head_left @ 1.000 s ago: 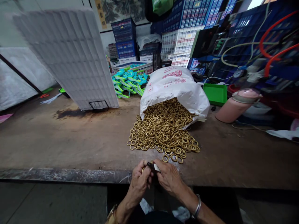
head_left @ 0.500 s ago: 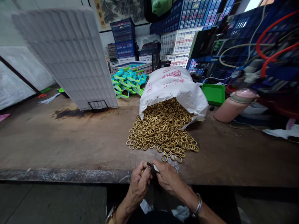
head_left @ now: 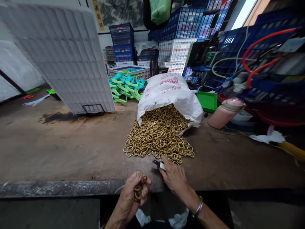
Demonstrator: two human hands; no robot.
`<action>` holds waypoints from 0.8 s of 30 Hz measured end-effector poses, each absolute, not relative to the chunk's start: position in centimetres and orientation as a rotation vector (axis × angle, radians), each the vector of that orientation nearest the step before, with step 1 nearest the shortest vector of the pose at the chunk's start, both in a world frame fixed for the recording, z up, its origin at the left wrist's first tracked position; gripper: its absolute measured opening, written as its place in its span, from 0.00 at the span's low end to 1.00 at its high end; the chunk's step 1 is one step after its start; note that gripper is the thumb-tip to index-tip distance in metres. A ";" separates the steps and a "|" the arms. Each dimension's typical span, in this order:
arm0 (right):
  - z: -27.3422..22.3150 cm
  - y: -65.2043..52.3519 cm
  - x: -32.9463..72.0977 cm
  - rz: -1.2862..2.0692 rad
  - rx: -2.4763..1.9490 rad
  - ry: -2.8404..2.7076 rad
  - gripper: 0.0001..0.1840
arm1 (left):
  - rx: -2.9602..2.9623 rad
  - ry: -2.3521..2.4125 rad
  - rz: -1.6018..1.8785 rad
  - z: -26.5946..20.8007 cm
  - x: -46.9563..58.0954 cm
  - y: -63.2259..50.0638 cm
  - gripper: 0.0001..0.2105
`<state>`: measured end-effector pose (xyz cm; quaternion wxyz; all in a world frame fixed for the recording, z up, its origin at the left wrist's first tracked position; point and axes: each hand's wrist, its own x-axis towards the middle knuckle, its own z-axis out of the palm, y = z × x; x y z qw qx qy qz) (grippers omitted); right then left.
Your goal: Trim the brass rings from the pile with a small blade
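My left hand (head_left: 127, 195), just in front of the table edge, is closed around several gold-coloured rings (head_left: 137, 192). To its right, my right hand (head_left: 175, 176) grips what looks like a utility knife (head_left: 157, 163), dark at the tip and pale at the body. The knife points to the left. Its fingertips reach the near edge of a heap of loose gold rings (head_left: 152, 140), and whether they touch a ring I cannot tell. The heap spills from the mouth of a white sack (head_left: 164, 89) with red print, lying on its side.
On the brown table (head_left: 95, 152) a tall white ribbed panel (head_left: 71, 60) stands at the left. Turquoise and green plastic pieces (head_left: 126, 86) lie behind. A green tray (head_left: 207, 101) and a pink bottle (head_left: 225, 113) stand at the right. Stacked crates (head_left: 176, 49) fill the back.
My hands have moved apart. The right hand went forward with the knife to the rings' edge; the left turned, showing the rings in it. The view has shifted a little to the right.
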<state>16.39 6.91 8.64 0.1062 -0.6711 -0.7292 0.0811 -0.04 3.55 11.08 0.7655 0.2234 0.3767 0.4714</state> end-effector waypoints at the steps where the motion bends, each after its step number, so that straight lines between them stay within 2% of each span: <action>1: 8.6 6.9 16.6 0.231 -2.024 -2.153 0.16 | 0.459 0.805 1.025 10.9 -0.1 3.6 0.10; 9: 7.5 6.8 17.1 0.209 -2.022 -2.115 0.13 | 0.183 0.657 0.983 9.2 -0.5 3.9 0.10; 13: 7.7 7.0 17.0 0.320 -1.975 -2.036 0.10 | 0.215 0.697 1.003 9.0 -0.5 3.9 0.11; 16: 8.1 7.2 16.5 0.563 -1.813 -1.933 0.05 | 0.405 0.792 1.026 8.9 0.0 3.8 0.11; 24: 8.9 6.9 14.3 1.446 -1.519 -1.317 0.06 | 1.266 1.147 1.160 8.8 0.1 3.7 0.08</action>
